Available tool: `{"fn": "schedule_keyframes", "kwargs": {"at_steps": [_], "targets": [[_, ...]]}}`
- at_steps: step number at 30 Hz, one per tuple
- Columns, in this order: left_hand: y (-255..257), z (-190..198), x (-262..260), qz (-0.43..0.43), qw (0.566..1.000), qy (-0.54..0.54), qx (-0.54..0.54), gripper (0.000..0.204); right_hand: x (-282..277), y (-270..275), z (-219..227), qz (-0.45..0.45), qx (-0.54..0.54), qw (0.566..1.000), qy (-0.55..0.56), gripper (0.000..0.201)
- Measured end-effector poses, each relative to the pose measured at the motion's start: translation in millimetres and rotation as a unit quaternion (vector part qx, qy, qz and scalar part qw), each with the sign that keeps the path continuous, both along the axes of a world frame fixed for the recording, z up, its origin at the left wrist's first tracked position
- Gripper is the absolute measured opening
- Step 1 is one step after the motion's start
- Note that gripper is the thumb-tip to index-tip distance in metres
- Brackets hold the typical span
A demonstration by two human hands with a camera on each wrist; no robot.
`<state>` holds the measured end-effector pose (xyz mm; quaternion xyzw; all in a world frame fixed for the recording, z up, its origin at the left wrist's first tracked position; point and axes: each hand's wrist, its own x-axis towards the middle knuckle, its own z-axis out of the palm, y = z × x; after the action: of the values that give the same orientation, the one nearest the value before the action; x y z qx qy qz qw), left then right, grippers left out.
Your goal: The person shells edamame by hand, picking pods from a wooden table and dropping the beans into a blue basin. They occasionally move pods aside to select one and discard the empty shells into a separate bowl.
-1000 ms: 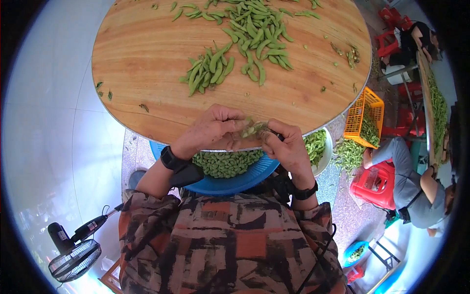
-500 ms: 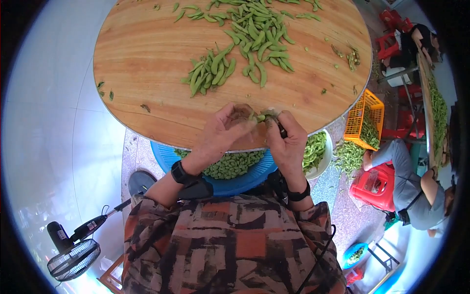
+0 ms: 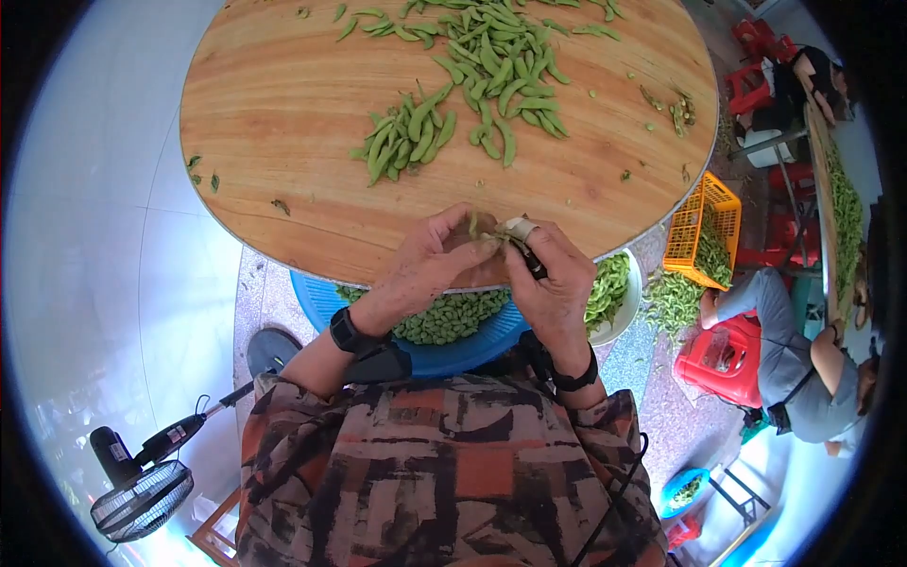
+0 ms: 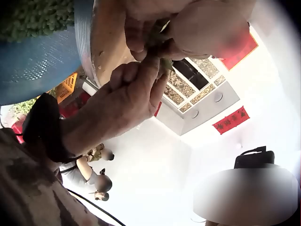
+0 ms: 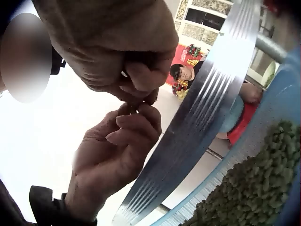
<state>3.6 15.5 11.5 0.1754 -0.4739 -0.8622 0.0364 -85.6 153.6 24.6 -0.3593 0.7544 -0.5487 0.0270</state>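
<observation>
At the near edge of the round wooden table (image 3: 283, 85), the left hand (image 3: 430, 260) and right hand (image 3: 553, 274) are meeting, fingers curled and pinching one green pod (image 3: 505, 230) between them, above the blue basin (image 3: 453, 354) of shelled beans.

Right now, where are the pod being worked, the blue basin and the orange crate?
pod (image 3: 498, 231): head view, on its green end between both hands' fingertips.
blue basin (image 3: 453, 356): head view, on its bare front rim.
orange crate (image 3: 688, 227): head view, on its left wall.
</observation>
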Motion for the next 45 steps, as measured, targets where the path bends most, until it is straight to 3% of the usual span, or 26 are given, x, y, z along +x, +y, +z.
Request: {"fn": "schedule_keyframes", "kwargs": {"at_steps": [7, 11, 14, 17, 19, 23, 26, 28, 32, 35, 41, 44, 45], "targets": [[-2.2, -7.3, 4.7, -0.010, 0.992, 0.017, 0.122, 0.019, -3.0, 0.7, -5.1, 0.005, -0.024, 0.993, -0.114, 0.016], [-0.9, -11.9, 3.6, -0.024, 0.996, 0.032, 0.082, 0.019, -2.1, 1.2, -3.9, 0.015, 0.018, 0.996, -0.083, 0.015], [4.1, -10.5, 3.6, 0.039, 0.998, -0.007, 0.048, 0.020, 3.4, -2.0, 1.9, 0.016, -0.005, 0.999, -0.047, 0.015], [-0.4, -22.5, 6.3, 0.006, 0.996, 0.010, 0.088, 0.022, 3.7, -2.2, -0.5, 0.017, -0.001, 1.000, -0.019, 0.015], [-1.4, -24.2, 6.1, 0.002, 0.994, 0.028, 0.102, 0.024, -0.6, -2.0, -0.6, 0.011, 0.009, 0.997, -0.070, 0.016], [-2.4, -14.5, 8.0, -0.017, 0.988, 0.058, 0.145, 0.030, -2.3, -1.5, -8.8, 0.000, -0.016, 0.997, -0.069, 0.016], [1.0, -8.0, 6.6, -0.003, 0.997, 0.010, 0.081, 0.029, 2.4, -3.3, -3.1, -0.016, -0.013, 0.999, -0.034, 0.015], [3.5, -6.4, 4.5, 0.000, 0.999, -0.026, -0.026, 0.027, 4.0, -5.1, -4.0, -0.023, -0.029, 0.999, 0.022, 0.016], [2.9, -5.6, 6.0, 0.006, 0.999, -0.039, -0.016, 0.026, 3.1, -2.9, -2.4, -0.013, -0.028, 0.999, -0.027, 0.016], [3.9, -4.1, 3.5, 0.060, 0.994, -0.050, 0.071, 0.024, 0.9, -0.2, -3.3, -0.016, -0.012, 0.996, -0.084, 0.016], [-4.3, -9.3, 6.9, -0.020, 0.998, 0.005, 0.055, 0.023, 1.8, 0.5, -4.8, -0.004, -0.027, 0.999, -0.039, 0.016], [-10.3, -1.7, 10.0, -0.094, 0.995, -0.002, -0.017, 0.030, -0.8, 3.6, -4.4, -0.017, -0.036, 0.998, -0.050, 0.016], [-11.2, -1.2, 10.9, -0.151, 0.988, 0.006, -0.040, 0.028, -2.8, 7.3, -4.5, -0.024, -0.044, 0.991, -0.127, 0.016]]}}
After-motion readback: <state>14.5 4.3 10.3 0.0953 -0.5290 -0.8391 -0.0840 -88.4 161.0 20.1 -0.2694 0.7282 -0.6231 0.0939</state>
